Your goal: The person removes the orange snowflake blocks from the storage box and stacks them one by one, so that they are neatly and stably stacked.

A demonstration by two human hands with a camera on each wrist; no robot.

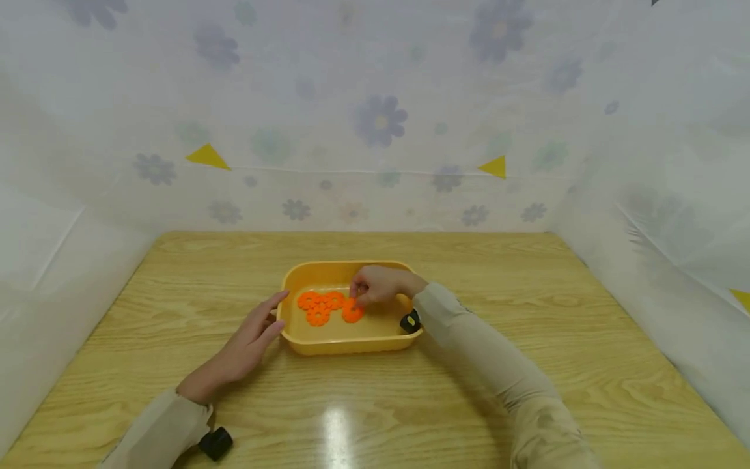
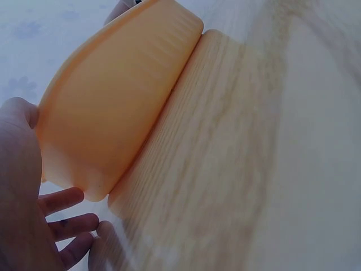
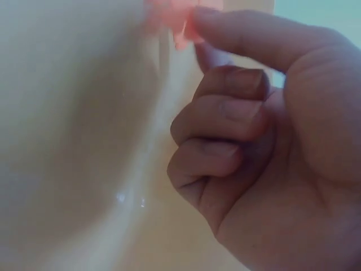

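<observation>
You are pinching one orange disc (image 1: 352, 315) between your right hand's (image 1: 377, 284) thumb and index finger, its round face turning upward, inside the one yellow tray (image 1: 351, 346). The tray's long axis is running left to right along the counter (image 1: 281, 417). Apparently four more discs (image 1: 318, 318) are clustering leftward. Your left hand (image 1: 249, 342) is touching the tray's left end, fingers spreading nearly straight.

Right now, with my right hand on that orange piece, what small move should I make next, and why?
I'd probably lift the pinched orange piece slightly: your right hand has it between thumb and finger, right of the other orange pieces, while your left hand touches the yellow tub and could steady it.
</observation>
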